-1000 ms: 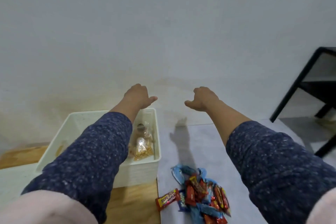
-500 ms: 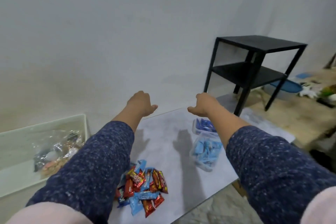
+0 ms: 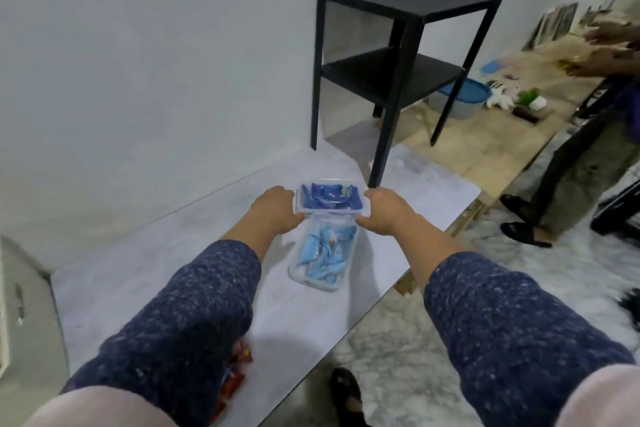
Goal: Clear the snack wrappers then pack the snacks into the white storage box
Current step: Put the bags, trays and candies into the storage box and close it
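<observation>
Clear plastic tub (image 3: 330,199) of dark-blue snacks gripped by my left hand (image 3: 277,210) & right hand (image 3: 384,210); packing step, next carry to white box (image 3: 20,315).

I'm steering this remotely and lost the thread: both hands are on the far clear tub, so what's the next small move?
Probably lift the far clear tub and carry it left toward the white storage box. The left hand and right hand already grip its ends, and the box sits at the left edge.
</observation>
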Demonstrator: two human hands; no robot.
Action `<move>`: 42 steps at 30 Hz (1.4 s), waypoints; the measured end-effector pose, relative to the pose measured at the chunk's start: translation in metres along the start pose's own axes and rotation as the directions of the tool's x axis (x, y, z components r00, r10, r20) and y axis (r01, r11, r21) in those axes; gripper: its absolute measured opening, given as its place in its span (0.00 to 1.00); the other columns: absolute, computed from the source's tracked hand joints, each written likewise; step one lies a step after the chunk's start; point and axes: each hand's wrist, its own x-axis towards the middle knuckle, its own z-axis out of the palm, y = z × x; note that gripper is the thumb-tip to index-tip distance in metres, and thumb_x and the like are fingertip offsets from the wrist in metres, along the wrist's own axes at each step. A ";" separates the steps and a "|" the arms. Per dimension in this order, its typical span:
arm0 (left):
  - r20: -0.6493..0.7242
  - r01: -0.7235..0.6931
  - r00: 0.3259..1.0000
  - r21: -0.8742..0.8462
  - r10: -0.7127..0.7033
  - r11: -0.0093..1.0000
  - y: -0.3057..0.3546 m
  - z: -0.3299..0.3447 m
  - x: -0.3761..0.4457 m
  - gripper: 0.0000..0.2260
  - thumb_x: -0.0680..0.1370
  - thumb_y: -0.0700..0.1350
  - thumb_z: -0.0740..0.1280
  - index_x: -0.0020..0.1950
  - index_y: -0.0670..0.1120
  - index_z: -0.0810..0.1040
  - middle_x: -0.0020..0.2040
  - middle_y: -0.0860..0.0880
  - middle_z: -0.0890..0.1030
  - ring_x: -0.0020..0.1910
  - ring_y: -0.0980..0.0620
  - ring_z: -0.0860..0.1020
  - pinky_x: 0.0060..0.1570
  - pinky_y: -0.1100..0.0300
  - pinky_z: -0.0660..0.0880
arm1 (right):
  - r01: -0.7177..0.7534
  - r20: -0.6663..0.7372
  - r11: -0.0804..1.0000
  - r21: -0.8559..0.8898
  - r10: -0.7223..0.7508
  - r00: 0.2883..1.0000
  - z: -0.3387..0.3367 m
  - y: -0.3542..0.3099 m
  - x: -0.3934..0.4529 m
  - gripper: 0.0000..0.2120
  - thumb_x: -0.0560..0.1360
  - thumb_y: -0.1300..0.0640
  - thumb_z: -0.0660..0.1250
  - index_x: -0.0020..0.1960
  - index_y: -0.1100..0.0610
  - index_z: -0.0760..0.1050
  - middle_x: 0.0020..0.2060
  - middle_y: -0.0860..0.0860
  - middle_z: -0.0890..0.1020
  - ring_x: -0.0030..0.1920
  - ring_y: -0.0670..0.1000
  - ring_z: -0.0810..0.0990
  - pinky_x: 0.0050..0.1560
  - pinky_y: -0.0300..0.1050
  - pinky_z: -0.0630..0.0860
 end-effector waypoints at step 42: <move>-0.007 0.203 0.969 -0.548 -0.247 0.812 0.027 0.039 0.180 0.22 0.77 0.43 0.66 0.70 0.50 0.69 0.68 0.46 0.74 0.65 0.46 0.73 0.62 0.63 0.65 | 0.065 0.231 0.923 0.379 -0.162 0.960 0.044 0.027 0.216 0.45 0.68 0.38 0.70 0.75 0.39 0.47 0.64 0.56 0.73 0.60 0.59 0.75 0.47 0.46 0.77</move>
